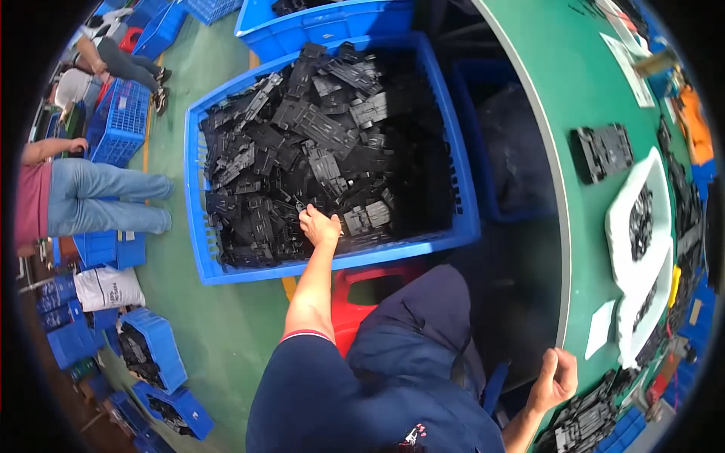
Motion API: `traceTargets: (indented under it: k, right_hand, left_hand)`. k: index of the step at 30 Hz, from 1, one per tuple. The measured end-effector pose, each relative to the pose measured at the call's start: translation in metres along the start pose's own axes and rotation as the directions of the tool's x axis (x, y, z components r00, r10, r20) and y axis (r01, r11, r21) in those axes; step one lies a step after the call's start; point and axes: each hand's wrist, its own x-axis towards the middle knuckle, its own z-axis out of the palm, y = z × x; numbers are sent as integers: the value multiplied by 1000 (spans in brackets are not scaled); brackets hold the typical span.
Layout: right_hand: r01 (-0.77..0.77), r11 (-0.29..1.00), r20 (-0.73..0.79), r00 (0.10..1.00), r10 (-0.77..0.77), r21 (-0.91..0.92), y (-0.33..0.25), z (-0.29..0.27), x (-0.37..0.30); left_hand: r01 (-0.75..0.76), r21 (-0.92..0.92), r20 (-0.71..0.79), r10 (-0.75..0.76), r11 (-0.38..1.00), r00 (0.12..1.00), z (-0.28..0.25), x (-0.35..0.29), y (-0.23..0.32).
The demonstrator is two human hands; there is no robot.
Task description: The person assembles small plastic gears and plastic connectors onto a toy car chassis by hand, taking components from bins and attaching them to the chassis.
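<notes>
My left hand (pixel 320 226) reaches down into a large blue plastic crate (pixel 332 268). Its fingers are bent and pinched at the edge of a black plastic part, which is mostly lost among the heap of similar black moulded parts (pixel 325 128). By the near edge of the green workbench (pixel 521 23), my right hand (pixel 555 377) hangs with its fingers curled in, and nothing shows between them. A single black moulded part (pixel 604 152) lies on the bench, well ahead of the right hand. Beside it are white bags (pixel 642 283) with small black pieces inside.
A red stool (pixel 351 302) stands between me and the crate. Another blue crate (pixel 325 26) sits beyond it, and a dark-filled bin (pixel 502 143) is under the bench. More black parts (pixel 589 415) lie at near right. Two people and stacked blue crates (pixel 124 121) occupy the left.
</notes>
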Motion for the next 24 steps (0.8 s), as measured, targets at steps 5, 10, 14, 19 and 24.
traceTargets:
  k: [5,10,14,19,24]
  right_hand:
    - [-39,998,-17,999,39,40,4,3,6]
    - [-20,1000,-65,998,20,10,-3,13,8]
    - [24,1000,-96,995,-25,-15,-3,11,7]
    - [36,998,-155,987,-43,-50,-2,11,9]
    - [111,990,-146,982,-123,-91,-9,14,18]
  left_hand:
    - [-87,-1,-195,85,996,977,1,27,50]
    - [108,-644,36,-112,757,993,26,133,73]
    - [403,-722,317,-248,562,915,30,147,126]
    - [302,-855,328,-13,422,945,31,99,124]
    - [389,-831,457,88,398,885,5,61,102]
